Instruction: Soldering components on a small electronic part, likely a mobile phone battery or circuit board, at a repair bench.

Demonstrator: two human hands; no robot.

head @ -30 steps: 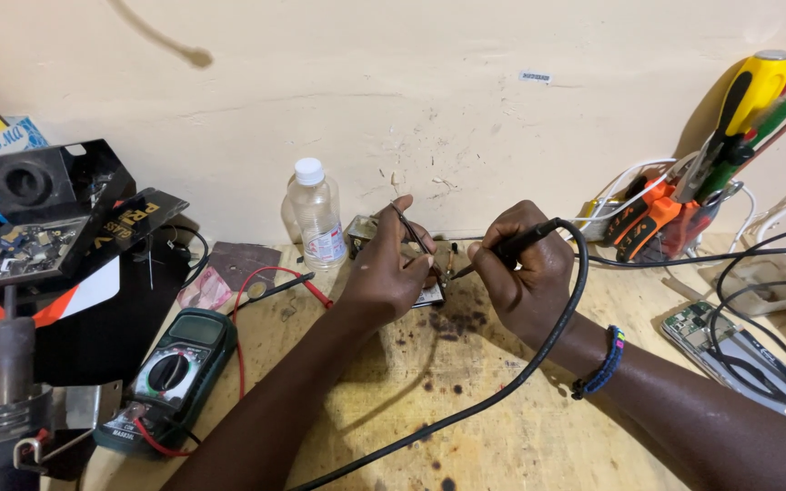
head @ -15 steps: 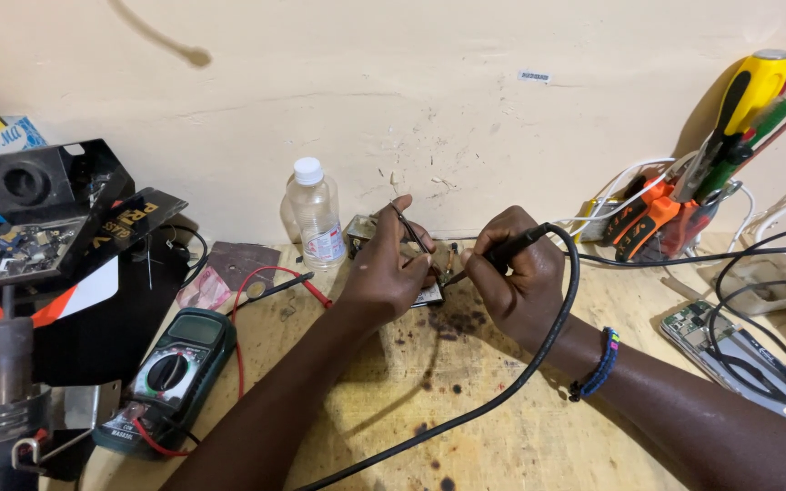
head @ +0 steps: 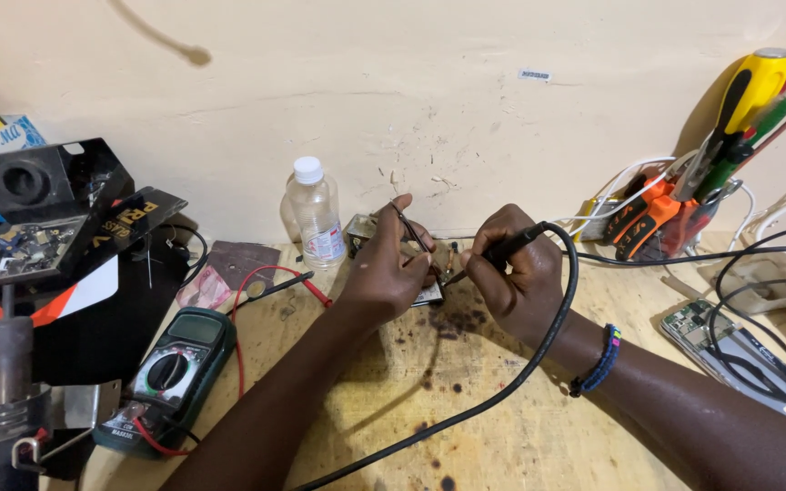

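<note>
My left hand point(head: 388, 268) pinches thin metal tweezers point(head: 411, 229) over a small circuit board point(head: 429, 293) lying on the wooden bench point(head: 466, 427). My right hand point(head: 516, 282) grips a black soldering iron point(head: 502, 250) like a pen, its tip angled down to the left at the board, close to the tweezers' points. The iron's black cable point(head: 539, 364) loops over my right wrist and runs down across the bench. A beaded bracelet point(head: 599, 362) sits on my right wrist. Most of the board is hidden by my fingers.
A green multimeter point(head: 170, 377) with red leads lies at the left, beside a black stand point(head: 47, 218) and a hot-air tool point(head: 2, 364). A clear plastic bottle point(head: 317, 218) stands by the wall. Screwdrivers and pliers point(head: 711, 173) stand at the right; an opened phone point(head: 730, 350) lies there.
My right hand has tilted the soldering iron lower, bringing its tip down toward the board. My left hand holds nearly still with the tweezers.
</note>
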